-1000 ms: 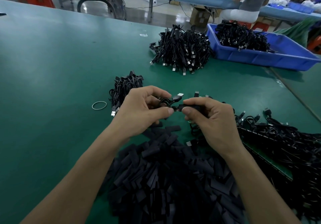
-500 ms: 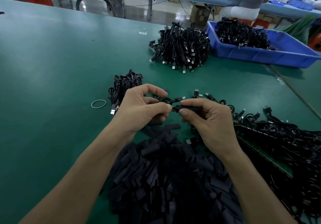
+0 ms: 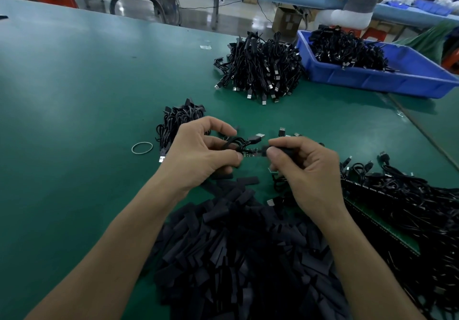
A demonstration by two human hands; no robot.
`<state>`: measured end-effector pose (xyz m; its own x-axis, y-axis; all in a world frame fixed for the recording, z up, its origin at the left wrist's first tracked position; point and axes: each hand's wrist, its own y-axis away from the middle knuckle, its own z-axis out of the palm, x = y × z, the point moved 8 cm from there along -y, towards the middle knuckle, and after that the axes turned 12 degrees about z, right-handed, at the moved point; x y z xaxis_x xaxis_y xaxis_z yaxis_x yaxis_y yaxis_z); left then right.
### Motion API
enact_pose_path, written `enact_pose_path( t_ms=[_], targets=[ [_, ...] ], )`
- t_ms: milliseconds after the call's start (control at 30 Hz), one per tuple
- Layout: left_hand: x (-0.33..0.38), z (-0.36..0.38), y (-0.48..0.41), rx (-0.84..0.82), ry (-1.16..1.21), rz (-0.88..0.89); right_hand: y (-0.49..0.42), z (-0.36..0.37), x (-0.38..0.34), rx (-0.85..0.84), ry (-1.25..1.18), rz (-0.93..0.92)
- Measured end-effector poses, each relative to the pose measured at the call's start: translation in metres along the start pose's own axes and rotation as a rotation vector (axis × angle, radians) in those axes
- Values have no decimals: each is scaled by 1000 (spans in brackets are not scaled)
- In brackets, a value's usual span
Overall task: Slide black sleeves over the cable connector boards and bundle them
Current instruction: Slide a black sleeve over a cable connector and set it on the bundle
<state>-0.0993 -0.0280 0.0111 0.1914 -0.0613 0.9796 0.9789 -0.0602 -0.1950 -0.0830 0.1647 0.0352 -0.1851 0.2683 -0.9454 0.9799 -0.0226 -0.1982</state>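
- Head view, the hands: my left hand [image 3: 201, 155] holds the coiled cable [image 3: 234, 143], its fingers [image 3: 234, 157] curled and pinching just behind the green connector board [image 3: 253, 152]. My right hand [image 3: 308, 173] pinches a black sleeve [image 3: 279, 149] between thumb and forefinger.
- Head view, the change: half a second ago only black showed between my two thumbs. Now the hands have drawn slightly apart and the board lies bare between them, above the counter [image 3: 74, 96], with only its right end at the sleeve's mouth (how far in, I cannot tell).
- What it means: I judge this sleeve is not seated yet. It has to travel left along the board before the piece is ready to bundle.
- Head view, the supplies: the sleeve pile [image 3: 236, 245] lies just below my wrists and the loose cables [image 3: 409, 208] to the right. A rubber band [image 3: 142, 148] waits beside a small bundle [image 3: 178, 121] at left, so bundling looks some cables off.
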Motion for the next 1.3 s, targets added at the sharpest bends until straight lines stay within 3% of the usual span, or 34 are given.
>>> enact_pose_path(
  t_ms=[100, 200, 467, 1033, 1300],
  targets=[
    [3, -4, -1, 24, -46, 38, -7, -17, 6, 100, -74, 74],
    [4, -4, -1, 26, -54, 53, -11, -19, 10, 60, -80, 138],
    [5, -2, 0, 19, -47, 53, -9, -10, 2, -30, -38, 77],
    [3, -1, 1, 41, 17, 53, 0, -9, -5, 55, 13, -14],
    [4, 4, 0, -27, 78, 44, -1, -9, -3, 46, -17, -27]
  ],
)
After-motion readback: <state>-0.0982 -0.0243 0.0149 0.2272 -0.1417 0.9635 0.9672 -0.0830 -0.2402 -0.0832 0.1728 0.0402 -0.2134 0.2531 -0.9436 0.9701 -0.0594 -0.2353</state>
